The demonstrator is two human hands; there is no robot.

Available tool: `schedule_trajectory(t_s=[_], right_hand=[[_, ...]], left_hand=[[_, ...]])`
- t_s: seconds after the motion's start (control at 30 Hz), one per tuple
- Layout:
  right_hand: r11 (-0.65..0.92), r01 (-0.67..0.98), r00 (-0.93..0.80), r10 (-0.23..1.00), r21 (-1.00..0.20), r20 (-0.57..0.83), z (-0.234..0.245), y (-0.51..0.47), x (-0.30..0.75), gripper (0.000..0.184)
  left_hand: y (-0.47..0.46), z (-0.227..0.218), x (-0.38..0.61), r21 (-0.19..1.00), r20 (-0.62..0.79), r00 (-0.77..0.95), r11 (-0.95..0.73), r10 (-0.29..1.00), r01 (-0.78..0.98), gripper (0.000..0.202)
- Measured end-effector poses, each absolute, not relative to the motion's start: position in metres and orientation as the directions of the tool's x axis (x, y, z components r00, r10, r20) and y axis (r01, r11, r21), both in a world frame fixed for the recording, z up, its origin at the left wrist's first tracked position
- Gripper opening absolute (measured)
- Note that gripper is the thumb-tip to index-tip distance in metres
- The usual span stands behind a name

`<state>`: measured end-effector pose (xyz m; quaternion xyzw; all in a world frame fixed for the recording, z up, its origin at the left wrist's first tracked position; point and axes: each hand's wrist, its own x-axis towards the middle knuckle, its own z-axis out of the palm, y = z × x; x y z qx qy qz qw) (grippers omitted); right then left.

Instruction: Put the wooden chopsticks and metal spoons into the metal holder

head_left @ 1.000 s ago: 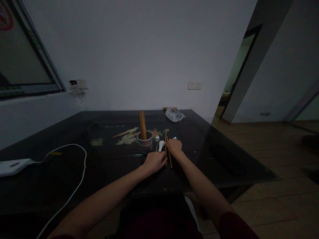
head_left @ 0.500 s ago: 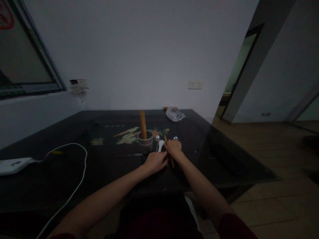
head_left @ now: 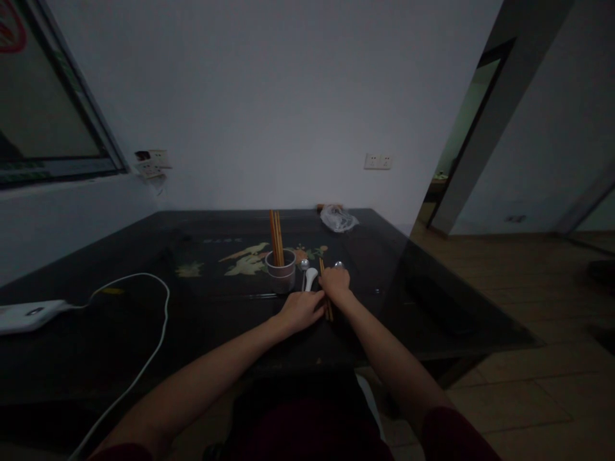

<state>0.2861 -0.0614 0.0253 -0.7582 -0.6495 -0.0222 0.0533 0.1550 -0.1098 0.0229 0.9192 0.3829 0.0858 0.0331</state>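
My right hand [head_left: 335, 282] is closed over a pair of wooden chopsticks [head_left: 329, 312] lying on the dark table. Their tips show past its far side and their other ends point toward me. From the left, my left hand [head_left: 300, 309] has its curled fingers against the same chopsticks; the exact hold is partly hidden. A white spoon [head_left: 311, 277] lies just beyond my left hand, beside a metal spoon [head_left: 304, 264]. Another metal spoon [head_left: 339, 264] peeks out behind my right hand. To the left stands a cup [head_left: 281, 280] with several upright chopsticks [head_left: 276, 238] in it.
A crumpled clear plastic bag [head_left: 338, 219] lies at the table's back edge. On the left, a white device [head_left: 33, 316] trails a white cable [head_left: 166, 307] across the table. A dark long object [head_left: 439, 307] is on the right. The wall rises behind the table [head_left: 225, 224].
The two chopsticks have come closer together and now lie nearly side by side under my hands. My hands have barely moved. The view has shifted slightly.
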Motion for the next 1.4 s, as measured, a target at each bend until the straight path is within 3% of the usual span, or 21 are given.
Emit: schedule_trajectory(t_s=[1.0, 1.17, 1.4], right_hand=[[-0.136, 0.989, 0.14, 0.988, -0.06, 0.061, 0.032, -0.063, 0.291, 0.03], [-0.164, 0.978, 0.18, 0.977, -0.13, 0.119, 0.046, -0.069, 0.299, 0.037], [-0.136, 0.943, 0.19, 0.969, -0.303, 0.158, 0.053, -0.074, 0.299, 0.038]], left_hand=[[-0.111, 0.034, 0.154, 0.208, 0.11, 0.582, -0.591, 0.806, 0.78, 0.023], [-0.103, 0.026, 0.154, 0.404, 0.158, 0.536, -0.55, 0.829, 0.731, 0.025], [-0.089, 0.009, 0.158, 0.804, 0.133, 0.522, -0.399, 0.843, 0.44, 0.038]])
